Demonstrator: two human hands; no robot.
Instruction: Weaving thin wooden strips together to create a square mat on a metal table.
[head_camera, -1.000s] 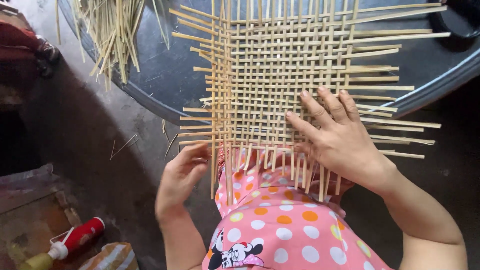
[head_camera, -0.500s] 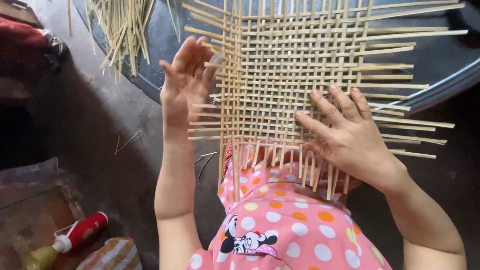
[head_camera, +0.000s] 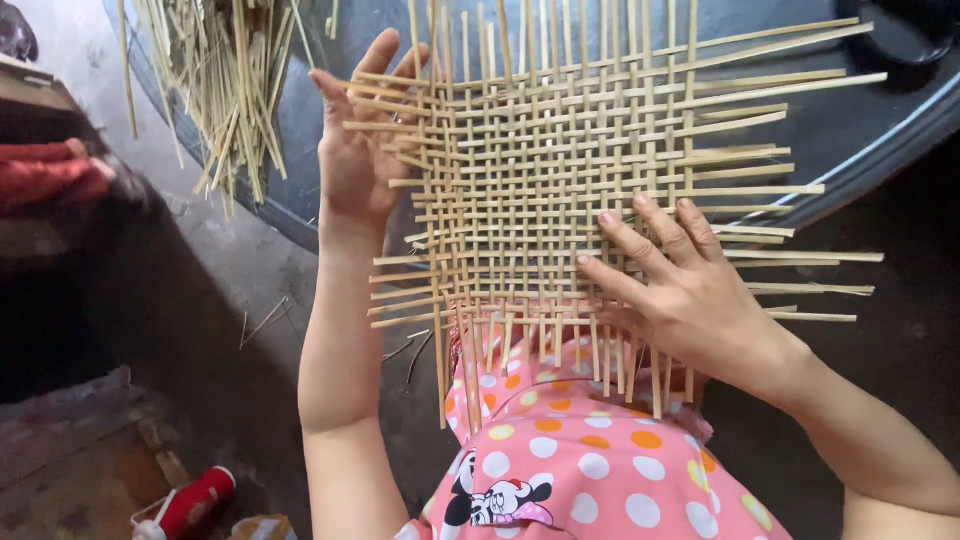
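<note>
Lying flat, woven bamboo mat (head_camera: 560, 190), strips lengthwise and crosswise; left hand (head_camera: 362, 150) open at edge, right hand (head_camera: 680, 290) spread on top.

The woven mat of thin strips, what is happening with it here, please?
A person is working with bare hands on a flat woven mat of pale thin strips. It lies partly on a dark round surface and partly over the person's lap. The right hand lies flat on the mat's near right part, fingers spread. The left hand is open at the mat's far left edge, touching the strip ends there. A bundle of loose strips lies further left.
</note>
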